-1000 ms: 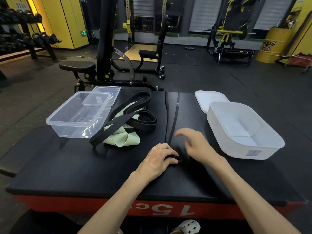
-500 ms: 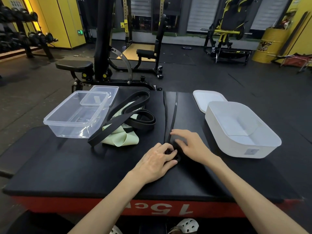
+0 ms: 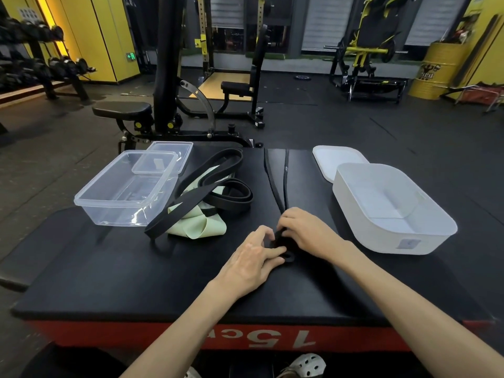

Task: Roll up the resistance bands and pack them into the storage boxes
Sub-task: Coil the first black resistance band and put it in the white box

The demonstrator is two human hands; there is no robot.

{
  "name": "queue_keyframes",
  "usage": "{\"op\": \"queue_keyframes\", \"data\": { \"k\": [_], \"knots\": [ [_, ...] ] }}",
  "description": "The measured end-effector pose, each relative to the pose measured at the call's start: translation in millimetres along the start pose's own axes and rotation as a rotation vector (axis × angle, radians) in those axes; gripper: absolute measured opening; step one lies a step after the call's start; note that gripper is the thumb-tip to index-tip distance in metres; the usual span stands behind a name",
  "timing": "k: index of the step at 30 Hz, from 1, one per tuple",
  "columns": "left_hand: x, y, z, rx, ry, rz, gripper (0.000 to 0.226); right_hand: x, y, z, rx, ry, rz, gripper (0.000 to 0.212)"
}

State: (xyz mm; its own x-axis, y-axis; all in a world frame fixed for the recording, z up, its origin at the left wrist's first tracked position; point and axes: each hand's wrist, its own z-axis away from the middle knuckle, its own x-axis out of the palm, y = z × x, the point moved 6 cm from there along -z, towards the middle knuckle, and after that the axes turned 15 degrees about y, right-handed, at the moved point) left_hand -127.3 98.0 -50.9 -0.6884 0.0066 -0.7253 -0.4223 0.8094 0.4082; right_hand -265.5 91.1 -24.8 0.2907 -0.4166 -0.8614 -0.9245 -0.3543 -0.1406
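Grip closed: left hand [image 3: 252, 259] and right hand [image 3: 308, 233] pinch the finger-hidden roll of a flat black rubber resistance band [image 3: 289, 257].

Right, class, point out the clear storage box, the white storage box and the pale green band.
clear storage box [image 3: 114, 214]: head view, near wall.
white storage box [image 3: 381, 238]: head view, near wall.
pale green band [image 3: 196, 227]: head view, folded near end.
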Motion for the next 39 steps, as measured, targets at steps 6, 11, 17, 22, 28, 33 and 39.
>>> {"op": "queue_keyframes", "data": {
  "k": [6,11,17,22,28,33,39],
  "knots": [
    [2.5,-2.6,0.0,-0.039,0.011,-0.028,0.032,-23.7,0.3,38.8,0.019,0.072,0.032,0.009],
    [1.6,-0.3,-0.7,-0.054,0.019,-0.047,0.032,-27.4,-15.3,52.9,0.059,0.151,0.012,0.017],
    [-1.6,2.7,-1.0,-0.057,0.12,-0.017,0.028,-26.6,-21.9,63.2,0.115,0.193,-0.053,0.02],
    [-2.5,7.3,-1.2,0.064,0.145,-0.044,0.022,-27.2,-26.0,60.6,0.062,0.209,0.037,0.015],
    [0.1,13.1,-1.1,0.195,0.104,-0.072,0.04,-29.4,-15.1,59.4,0.05,0.221,0.14,0.007],
    [-1.1,17.4,-1.3,0.243,0.082,-0.118,0.04,-31.1,-14.9,66.9,0.082,0.233,0.069,0.014],
    [2.3,12.6,-2.2,0.162,0.088,-0.085,0.03,-32.6,-18.8,72.3,0.063,0.192,0.057,0.019]
  ]
}}
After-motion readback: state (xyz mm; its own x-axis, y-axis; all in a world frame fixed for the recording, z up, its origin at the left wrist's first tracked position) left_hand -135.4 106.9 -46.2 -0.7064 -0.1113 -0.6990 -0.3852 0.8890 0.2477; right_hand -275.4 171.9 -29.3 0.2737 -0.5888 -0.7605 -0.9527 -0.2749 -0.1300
